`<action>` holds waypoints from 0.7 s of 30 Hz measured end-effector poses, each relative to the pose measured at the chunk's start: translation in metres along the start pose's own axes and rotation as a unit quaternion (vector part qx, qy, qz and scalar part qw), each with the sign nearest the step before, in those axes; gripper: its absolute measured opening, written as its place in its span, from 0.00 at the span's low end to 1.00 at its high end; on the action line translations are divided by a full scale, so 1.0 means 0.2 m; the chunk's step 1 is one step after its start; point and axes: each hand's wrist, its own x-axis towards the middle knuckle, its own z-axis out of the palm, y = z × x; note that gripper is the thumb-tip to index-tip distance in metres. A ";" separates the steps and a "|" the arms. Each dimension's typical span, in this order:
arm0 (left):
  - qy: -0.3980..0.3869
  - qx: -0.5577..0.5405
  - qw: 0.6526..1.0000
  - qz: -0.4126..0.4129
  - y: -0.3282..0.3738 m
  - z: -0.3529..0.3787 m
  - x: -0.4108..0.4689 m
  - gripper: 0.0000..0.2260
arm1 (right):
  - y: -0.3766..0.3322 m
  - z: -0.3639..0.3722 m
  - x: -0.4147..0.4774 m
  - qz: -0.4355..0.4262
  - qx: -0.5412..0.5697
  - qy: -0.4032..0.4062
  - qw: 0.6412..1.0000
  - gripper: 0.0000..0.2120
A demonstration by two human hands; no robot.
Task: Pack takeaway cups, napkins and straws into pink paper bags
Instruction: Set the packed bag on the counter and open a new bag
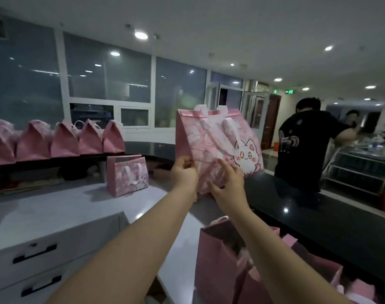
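With curled fingers the left hand [184, 173] pinches the lower left edge of the pink bag [211, 137]. The bag is upright in the air above the counter [81, 207], handles up, long axis left to right, cat print facing the camera. The right hand [227, 183] lays spread, nearly straight fingers on its lower front. Its base and contents are hidden.

Glossy pink paper bag [218, 141], polished black counter [314, 216], matt white drawers [44, 249]

Pink marbled bag [211, 137] bears a white cartoon cat [248, 155]; counter [319, 218] glossy black.
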 end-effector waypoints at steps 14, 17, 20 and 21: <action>-0.223 0.063 0.973 0.000 -0.72 0.98 0.49 0.10 | 1.01 -0.18 0.64 0.192 0.026 0.107 0.975 0.27; -0.275 0.046 0.960 -0.009 -0.87 1.09 0.50 0.12 | 1.18 -0.24 0.66 0.230 -0.001 0.106 0.967 0.31; -0.336 0.038 0.940 -0.038 -1.01 1.16 0.50 0.14 | 1.29 -0.26 0.65 0.269 0.005 0.095 0.958 0.33; -0.366 0.042 0.929 -0.045 -1.05 1.16 0.50 0.12 | 1.32 -0.26 0.65 0.278 0.013 0.102 0.955 0.32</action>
